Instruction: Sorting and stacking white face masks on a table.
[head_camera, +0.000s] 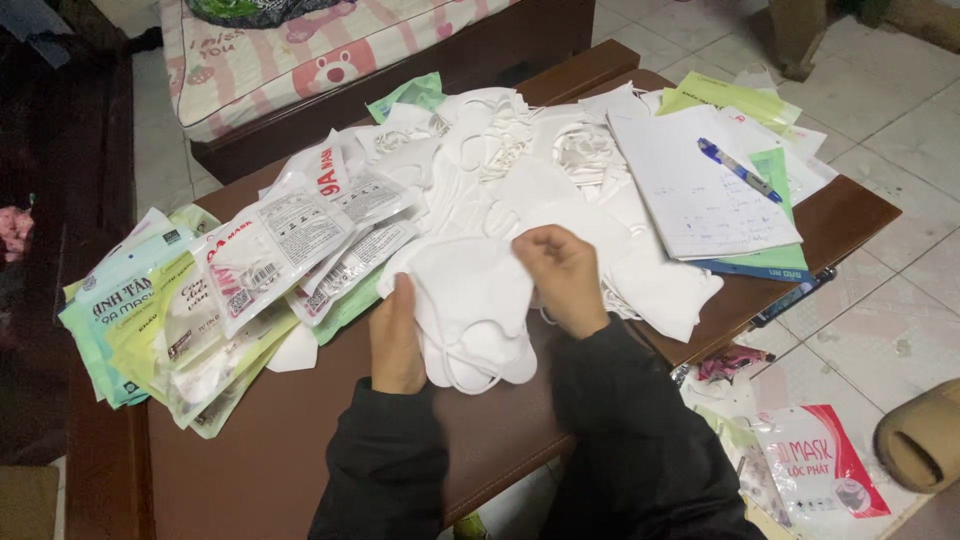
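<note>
Both forearms are in black sleeves, cut off at the near edge of the view. The left hand (397, 338) lies at the left edge of a small stack of folded white fabric face masks (470, 312), fingers bent around that edge in a closed grip; fingertips are hidden under the masks, so how many layers it holds I cannot tell. The right hand (567, 278) pinches the top right corner of the same stack, fingers curled, thumb side hidden. The stack rests on the near-middle part of the dark brown wooden bench (290, 440), w/ thin ear loops hanging from its near edge.

Behind it, farther, a big loose heap of white masks (520, 160); single pieces are hard to separate. On the left, a fan of flat plastic mask packets, white and pale green (190, 300), overlapping, lower ones mostly covered. On the far right, a white sheet of paper w/ handwriting (700, 190), too small to read, and a blue pen (738, 170) on top; green packets under it show only at the edges.

Room: pale tiled floor (880, 100) on the right, w/ a red-and-white packet (825, 460) lying on it, and a tan slipper (920, 435) cut by the frame. At far left, a bed w/ pink striped cover (300, 60), partly out of view.
</note>
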